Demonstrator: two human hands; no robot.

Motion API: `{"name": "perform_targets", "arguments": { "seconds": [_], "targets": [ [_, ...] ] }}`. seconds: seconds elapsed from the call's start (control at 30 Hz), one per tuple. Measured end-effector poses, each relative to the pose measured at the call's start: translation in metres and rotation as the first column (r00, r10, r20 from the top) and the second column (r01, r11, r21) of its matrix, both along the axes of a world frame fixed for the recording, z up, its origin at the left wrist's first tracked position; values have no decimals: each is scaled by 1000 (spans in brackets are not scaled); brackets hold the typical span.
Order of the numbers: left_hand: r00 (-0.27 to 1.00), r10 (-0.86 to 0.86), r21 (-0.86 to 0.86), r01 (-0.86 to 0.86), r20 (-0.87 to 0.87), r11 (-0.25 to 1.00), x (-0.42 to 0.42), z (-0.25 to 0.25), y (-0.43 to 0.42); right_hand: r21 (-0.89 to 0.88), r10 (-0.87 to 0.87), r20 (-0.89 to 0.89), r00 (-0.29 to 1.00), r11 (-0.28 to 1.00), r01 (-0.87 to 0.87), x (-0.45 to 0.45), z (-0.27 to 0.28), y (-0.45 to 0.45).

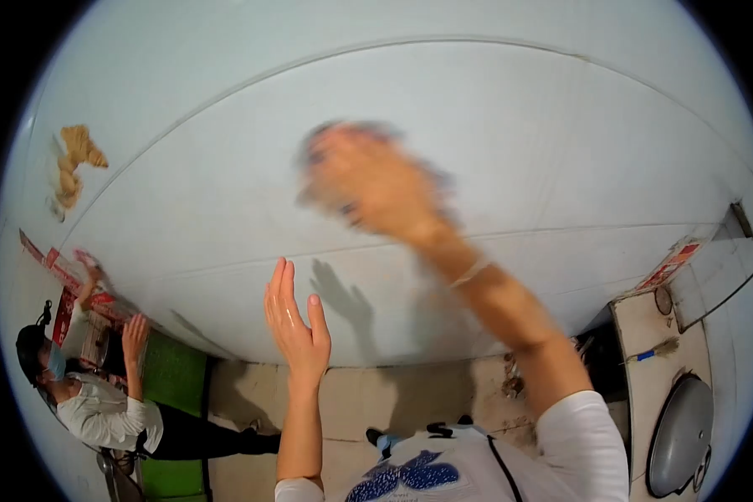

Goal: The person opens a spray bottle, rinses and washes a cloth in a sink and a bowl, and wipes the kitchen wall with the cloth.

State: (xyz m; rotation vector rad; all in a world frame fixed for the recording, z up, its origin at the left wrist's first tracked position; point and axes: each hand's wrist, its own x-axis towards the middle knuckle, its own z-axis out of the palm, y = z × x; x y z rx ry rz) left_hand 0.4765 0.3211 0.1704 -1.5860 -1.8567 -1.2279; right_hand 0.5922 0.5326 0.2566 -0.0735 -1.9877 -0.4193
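My right hand (376,184), blurred by motion, presses a dark, crumpled cloth (314,197) against the pale wall (510,142). The cloth shows round the fingers and beside the wrist. Lower and to the left, my left hand (297,326) is raised in front of the wall with its fingers stretched up and the thumb apart. Nothing is in it, and its palm looks wet. Its shadow falls on the wall to the right.
At the left, another person (113,418) in a mask and cap reaches toward the wall beside a green surface (174,376). A large grey wok (682,435) and a blue-handled brush (648,354) are at the right. Tan floor (351,402) lies below.
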Motion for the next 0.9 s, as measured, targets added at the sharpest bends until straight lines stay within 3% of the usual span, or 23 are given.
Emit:
{"name": "perform_targets", "arguments": {
  "seconds": [0.03,0.07,0.13,0.2,0.3,0.37,0.53,0.6,0.67,0.73,0.8,0.9],
  "targets": [
    [1000,15,-7,-15,18,1000,-16,-2,-11,-74,-91,-172,981,994,79,32,-2,6],
    [999,25,-4,-25,37,1000,-35,-2,-20,-40,-304,-271,914,952,305,61,-2,19],
    [993,49,-18,-47,104,999,-69,-5,-48,-128,-401,-485,777,911,391,108,-9,35],
    [986,59,-7,-59,156,998,-99,-10,-65,-254,-375,-687,623,927,277,116,-12,48],
    [992,44,27,-48,121,998,-136,-25,-84,-332,-515,-665,541,853,403,63,-1,34],
    [985,31,-39,-25,167,999,-148,-37,-93,-132,-421,-614,667,889,439,0,17,12],
    [969,-28,-83,49,245,995,-147,-53,-103,1,-229,-339,912,970,244,-166,52,-58],
    [964,-11,-73,32,267,997,-143,-57,-110,45,-94,-225,970,993,106,-215,57,-81],
    [956,20,-92,8,293,996,-138,-57,-113,104,-54,-184,981,992,74,-262,45,-94],
    [949,31,-89,-3,313,996,-130,-56,-116,157,-24,-145,989,987,47,-285,17,-97],
    [946,36,-83,-9,323,996,-122,-53,-119,74,126,-103,987,990,-119,-291,-6,-99],
    [958,63,-111,-33,280,993,-107,-51,-121,80,82,-55,995,994,-77,-231,-19,-79]
  ]
}}
